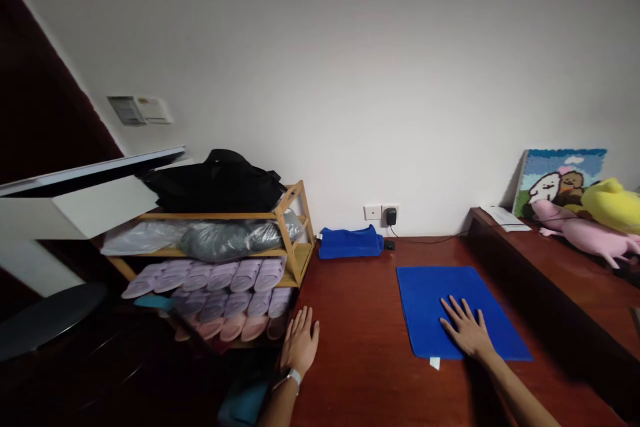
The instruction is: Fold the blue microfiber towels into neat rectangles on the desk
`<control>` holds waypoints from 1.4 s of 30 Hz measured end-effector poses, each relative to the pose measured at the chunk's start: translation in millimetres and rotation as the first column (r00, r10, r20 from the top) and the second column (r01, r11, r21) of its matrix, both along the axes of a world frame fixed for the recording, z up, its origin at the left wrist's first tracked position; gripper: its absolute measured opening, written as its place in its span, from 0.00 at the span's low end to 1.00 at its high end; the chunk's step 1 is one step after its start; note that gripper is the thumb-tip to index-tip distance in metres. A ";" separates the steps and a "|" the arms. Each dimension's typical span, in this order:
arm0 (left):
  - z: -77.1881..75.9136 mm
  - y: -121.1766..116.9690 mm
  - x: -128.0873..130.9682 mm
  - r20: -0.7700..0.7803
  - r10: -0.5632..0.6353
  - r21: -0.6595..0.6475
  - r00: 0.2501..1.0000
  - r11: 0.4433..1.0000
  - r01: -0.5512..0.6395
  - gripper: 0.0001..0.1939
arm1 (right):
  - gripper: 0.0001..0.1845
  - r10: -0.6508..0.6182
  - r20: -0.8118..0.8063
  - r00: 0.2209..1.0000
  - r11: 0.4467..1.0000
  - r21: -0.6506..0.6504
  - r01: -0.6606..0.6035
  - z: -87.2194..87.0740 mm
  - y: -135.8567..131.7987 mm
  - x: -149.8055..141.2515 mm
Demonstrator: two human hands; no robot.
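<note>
A blue cloth [435, 307] lies flat on the reddish-brown wooden table [350, 340], a small white tag [435, 363] sticking out at its near edge. My right hand [467, 330] rests on the cloth with its fingers spread and nothing in it. Near the table's left edge is my left hand [300, 340], palm down, fingers stretched out, holding nothing; a watch [294, 377] is on that wrist. Against the wall at the back of the table sits another blue cloth [350, 243], folded or bunched up.
Left of the table stands a wooden rack [295, 240] with several slippers [220, 277], plastic-wrapped items [220, 240] and a black bag [220, 180]. A charger [391, 215] is plugged into the wall. On the raised right ledge are a pink plush toy [583, 227], a yellow plush [613, 207] and a picture [560, 180].
</note>
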State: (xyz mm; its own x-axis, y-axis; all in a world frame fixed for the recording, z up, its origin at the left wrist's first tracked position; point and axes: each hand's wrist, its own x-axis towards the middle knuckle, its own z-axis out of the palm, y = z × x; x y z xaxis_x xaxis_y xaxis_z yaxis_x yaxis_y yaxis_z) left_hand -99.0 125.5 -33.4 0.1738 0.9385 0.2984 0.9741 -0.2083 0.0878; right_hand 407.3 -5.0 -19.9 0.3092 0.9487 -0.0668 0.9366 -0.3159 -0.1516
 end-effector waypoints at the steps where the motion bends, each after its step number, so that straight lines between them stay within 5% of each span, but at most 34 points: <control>1: -0.9 0.4 -0.5 0.005 -0.001 0.008 1.000 1.000 0.001 0.30 | 0.37 -0.003 -0.007 1.000 1.000 0.021 0.004 -2.1 -2.1 -4.9; 8: -0.9 2.2 -0.6 0.024 0.000 -0.009 1.000 1.000 0.000 0.30 | 0.37 0.004 -0.006 1.000 0.997 0.079 -0.004 -15.7 -10.8 -26.7; 15: -8.3 8.6 -4.5 0.026 -0.014 0.023 1.000 1.000 0.013 0.31 | 0.36 0.006 0.016 1.000 0.999 0.037 -0.007 -0.1 44.1 8.7; 24: -24.1 16.8 -17.0 0.044 -0.061 0.043 0.997 0.997 0.059 0.34 | 0.36 -0.024 0.020 0.999 1.000 0.013 0.024 -0.1 116.4 59.5; 35: -12.6 5.2 -11.5 0.056 -0.063 0.072 0.996 0.996 0.059 0.30 | 0.36 -0.033 0.013 0.999 0.998 -0.061 0.034 -4.9 143.6 99.1; 39: -6.5 -1.2 -8.5 0.069 -0.046 0.061 0.997 0.997 0.042 0.28 | 0.34 -0.009 0.062 0.998 1.000 0.015 0.008 -0.2 148.4 83.0; 42: -2.9 -4.7 -6.4 0.064 -0.047 0.042 0.997 0.998 0.044 0.29 | 0.30 0.136 0.128 0.982 0.966 0.204 -0.160 13.3 162.5 34.2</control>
State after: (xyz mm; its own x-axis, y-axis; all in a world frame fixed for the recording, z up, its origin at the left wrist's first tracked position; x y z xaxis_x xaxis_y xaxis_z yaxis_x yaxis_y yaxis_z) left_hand -105.4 120.9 -36.2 0.1949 0.9168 0.3486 0.9560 -0.2570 0.1414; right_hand 441.6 157.5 -6.6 0.1582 0.9729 0.1685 0.9853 -0.1444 -0.0913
